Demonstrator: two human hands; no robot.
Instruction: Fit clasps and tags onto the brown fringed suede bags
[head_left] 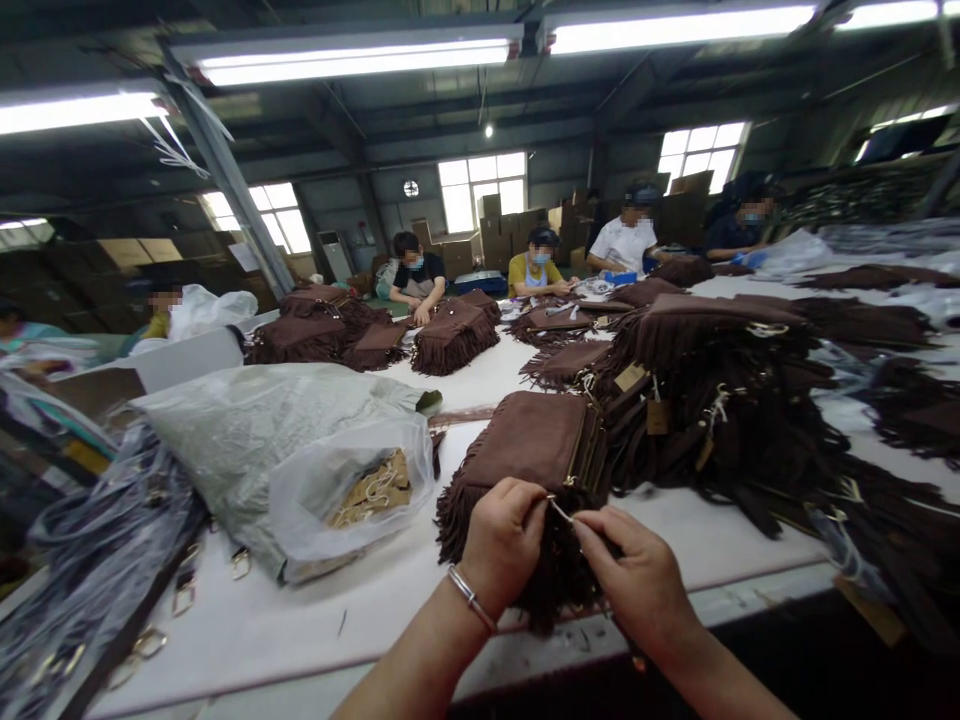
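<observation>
Both my hands are in front of a stack of brown fringed bags (525,435) at the table's near edge. A short pale cord (560,510) runs between my fingertips. My left hand (499,545), with a silver bangle on its wrist, pinches one end beside the bags' gold zippers. The other end is pinched by my right hand (637,575), thumb against forefinger. What hangs below my right hand is blurred. Left of the stack, an open clear plastic bag (300,515) holds brown paper tags (382,485) with white strings.
A taller heap of fringed bags (712,340) with hanging tags stands to the right. A large grey-green sack (247,420) lies at left, near wrapped straps (112,550) and metal buckles (184,595). Several co-workers sit across the white table (300,640) among more bags.
</observation>
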